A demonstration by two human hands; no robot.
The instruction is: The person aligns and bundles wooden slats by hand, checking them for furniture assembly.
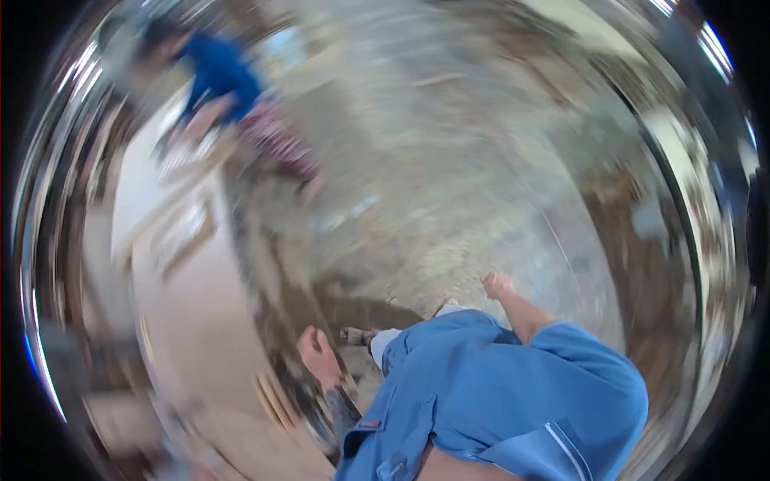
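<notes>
My left hand (319,357) hangs beside the long pale table, its thumb and fingers loosely bent and apart, with nothing visible in it. Out in front of my body, over the floor, is my right hand (499,284), its fingers curled into a loose fist and no object showing. My blue shirt (497,385) fills the lower part of the view. Below it, a foot (357,336) shows on the floor between my hands. The whole picture is smeared by motion.
The pale table (200,321) runs along my left, with a wooden frame (188,236) and thin wood strips (277,401) on it. At its far end a person in blue (220,80) leans over it. Concrete floor (449,184) stretches ahead; brown material (618,192) lies right.
</notes>
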